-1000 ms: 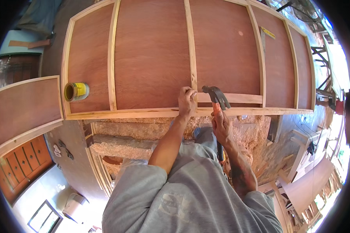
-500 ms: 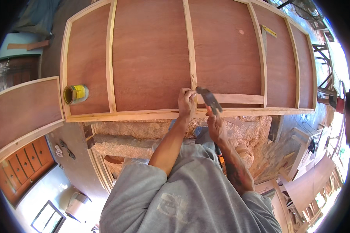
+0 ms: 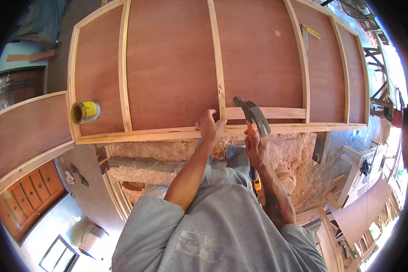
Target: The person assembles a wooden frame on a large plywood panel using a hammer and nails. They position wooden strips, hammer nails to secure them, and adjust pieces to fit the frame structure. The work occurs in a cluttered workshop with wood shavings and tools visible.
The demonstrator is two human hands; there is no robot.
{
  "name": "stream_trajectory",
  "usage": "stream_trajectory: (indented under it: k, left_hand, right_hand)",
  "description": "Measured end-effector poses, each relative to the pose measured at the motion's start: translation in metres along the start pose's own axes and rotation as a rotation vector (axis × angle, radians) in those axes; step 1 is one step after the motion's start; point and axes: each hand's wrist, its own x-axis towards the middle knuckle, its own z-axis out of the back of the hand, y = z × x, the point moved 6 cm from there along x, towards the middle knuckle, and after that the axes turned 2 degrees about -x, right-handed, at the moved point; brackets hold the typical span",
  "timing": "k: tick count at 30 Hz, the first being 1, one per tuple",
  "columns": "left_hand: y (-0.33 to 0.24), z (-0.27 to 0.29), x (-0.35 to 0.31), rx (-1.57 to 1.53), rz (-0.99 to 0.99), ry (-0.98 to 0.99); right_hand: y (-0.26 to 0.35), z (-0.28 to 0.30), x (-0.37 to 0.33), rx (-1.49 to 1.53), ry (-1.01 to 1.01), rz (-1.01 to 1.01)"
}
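My right hand (image 3: 257,149) is closed around the orange handle of a claw hammer (image 3: 257,117). The hammer's dark head is raised over the near edge of a framed reddish-brown plywood panel (image 3: 172,59). My left hand (image 3: 211,129) rests at that edge, its thumb and fingers apart, beside the lower end of the middle wooden batten (image 3: 216,59). Its thumb touches or nearly touches that batten. Right of the batten, a short crosspiece (image 3: 267,113) lies inside the frame, just beyond the near rail (image 3: 167,134). Whether a nail stands at the joint cannot be made out.
An open can (image 3: 86,112) with a yellow label lies on its side at the panel's left. A square with a yellow stock (image 3: 312,31) lies at the far right. Wood shavings (image 3: 299,149) cover the ground below the near edge. Another framed panel (image 3: 29,122) adjoins at left.
My left hand has shifted slightly left, and its pinched fingers have spread. The hammer has moved a little right, away from the batten, still in my right hand.
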Motion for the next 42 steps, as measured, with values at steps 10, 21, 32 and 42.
stream_trajectory:
  k: [10, 21, 32, 42]
  left_hand:
    - [-0.009, -0.003, 0.014, 0.013, 0.119, 0.040]
    - [-0.007, -0.003, 0.006, -0.035, 0.115, 0.094]
    - [-0.010, 0.003, 0.013, -0.037, 0.071, 0.019]
    - [0.000, -0.007, 0.006, -0.009, 0.066, 0.066]
  right_hand:
    - [-0.049, -0.026, 0.002, 0.099, 0.042, 0.051]
    - [-0.045, -0.026, 0.000, -0.320, 0.021, 0.205]
    - [-0.052, -0.030, 0.020, -0.287, 0.019, 0.017]
    - [-0.035, -0.027, 0.016, -0.178, -0.007, 0.059]
